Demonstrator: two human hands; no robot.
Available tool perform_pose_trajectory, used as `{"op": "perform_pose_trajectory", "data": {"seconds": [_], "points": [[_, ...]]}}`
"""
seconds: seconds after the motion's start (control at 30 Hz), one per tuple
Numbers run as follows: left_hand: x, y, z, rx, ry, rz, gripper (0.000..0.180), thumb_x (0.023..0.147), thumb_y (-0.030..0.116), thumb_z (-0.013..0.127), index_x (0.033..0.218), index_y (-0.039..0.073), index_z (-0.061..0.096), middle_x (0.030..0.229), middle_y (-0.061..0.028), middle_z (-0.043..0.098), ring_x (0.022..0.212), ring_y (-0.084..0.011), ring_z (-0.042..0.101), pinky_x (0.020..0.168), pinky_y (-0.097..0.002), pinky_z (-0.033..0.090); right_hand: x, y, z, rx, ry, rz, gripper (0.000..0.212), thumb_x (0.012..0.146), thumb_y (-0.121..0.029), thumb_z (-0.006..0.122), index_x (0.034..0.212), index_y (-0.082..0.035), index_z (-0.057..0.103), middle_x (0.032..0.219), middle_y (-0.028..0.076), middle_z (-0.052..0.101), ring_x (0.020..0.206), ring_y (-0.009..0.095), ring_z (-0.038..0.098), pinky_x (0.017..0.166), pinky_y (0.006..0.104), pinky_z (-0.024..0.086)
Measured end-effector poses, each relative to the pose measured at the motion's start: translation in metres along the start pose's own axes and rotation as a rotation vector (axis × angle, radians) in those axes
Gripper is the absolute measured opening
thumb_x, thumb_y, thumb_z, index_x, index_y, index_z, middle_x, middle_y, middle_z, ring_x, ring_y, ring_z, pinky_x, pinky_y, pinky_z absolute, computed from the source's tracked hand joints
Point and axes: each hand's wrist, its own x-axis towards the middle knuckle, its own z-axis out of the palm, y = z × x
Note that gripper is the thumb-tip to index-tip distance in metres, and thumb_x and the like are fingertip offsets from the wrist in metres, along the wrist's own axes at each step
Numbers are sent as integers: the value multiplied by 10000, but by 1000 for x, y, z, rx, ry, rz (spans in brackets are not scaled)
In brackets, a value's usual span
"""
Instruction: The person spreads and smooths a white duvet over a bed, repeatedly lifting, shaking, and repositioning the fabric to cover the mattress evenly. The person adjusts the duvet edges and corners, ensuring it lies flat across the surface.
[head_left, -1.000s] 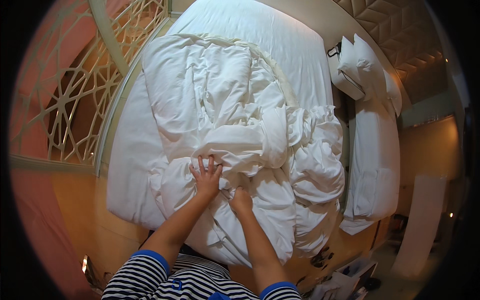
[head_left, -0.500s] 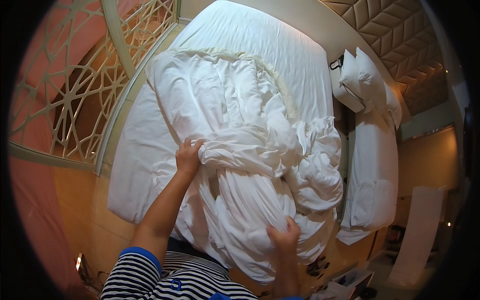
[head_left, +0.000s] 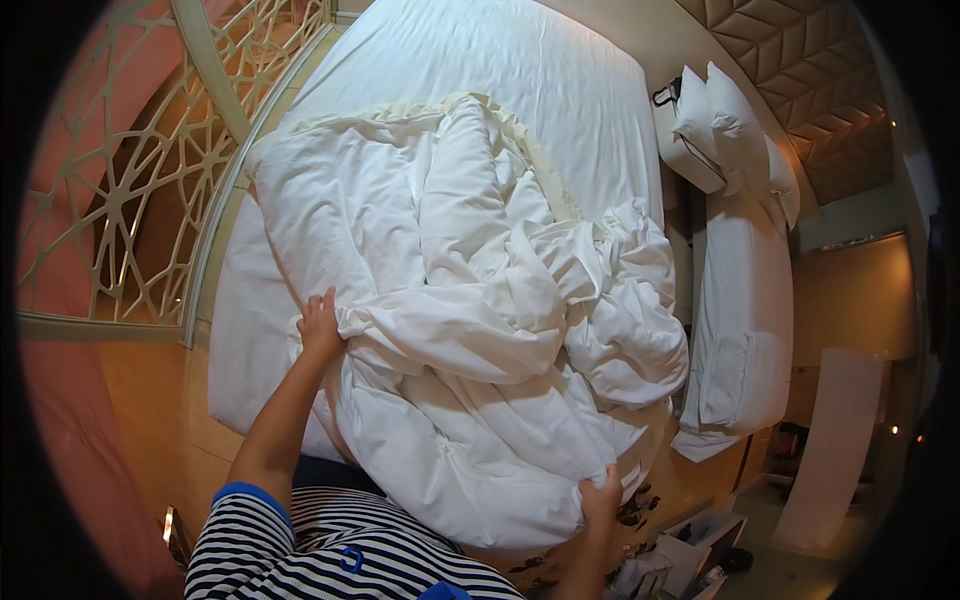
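A bulky white duvet (head_left: 460, 310) lies rumpled over the near half of the bed, with a cream edge showing along its far side. My left hand (head_left: 320, 325) grips the duvet at its left side, fingers closed on a fold. At the near right corner my right hand (head_left: 600, 497) pinches the duvet's edge, thumb pressed against the cloth. Between my two hands the fabric hangs in loose folds toward my body. Beneath it, the flat white bed sheet (head_left: 420, 50) shows on the far part of the mattress.
To the right stands a second narrow white bed (head_left: 740, 300) with several pillows (head_left: 715, 115) at its far end. A lattice screen (head_left: 130, 200) and pink curtain (head_left: 70, 430) line the left. A box with assorted items (head_left: 700, 540) sits at the lower right.
My left hand has moved left, pulling the duvet wider. My right hand has shifted down and right and now grips its edge. The duvet has spread toward the left and toward me.
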Motion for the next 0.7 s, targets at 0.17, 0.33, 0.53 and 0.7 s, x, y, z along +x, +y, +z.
{"op": "perform_pose_trajectory", "data": {"seconds": [0.17,0.33,0.53,0.7], "points": [[-34,44,-19,-157,363,468,606,530,190,633,1096,107,432,1127,-148,376,1068,-321,348,909,-488,197,8,-101,7,-247,68,-505,497,624,-26,535,1098,35,399,1074,204,445,1028,330,413,881,384,324],[-56,99,9,-151,154,655,548,532,257,654,1059,256,502,1241,-109,311,1180,-338,231,943,-556,85,10,-167,98,-130,-299,-909,405,595,-98,529,967,47,462,879,164,482,833,299,465,753,366,378],[-7,74,55,161,127,433,541,673,133,540,1172,278,392,956,-133,480,879,-292,462,878,-575,207,19,-198,179,-457,-185,-663,362,649,-217,601,895,28,500,921,179,509,879,290,471,799,369,365],[-3,72,49,172,94,404,527,645,78,548,1137,211,416,825,-100,489,795,-270,481,852,-550,256,37,-175,244,-518,-118,-600,189,694,-166,533,795,-10,564,798,161,576,749,299,552,726,411,422]]}}
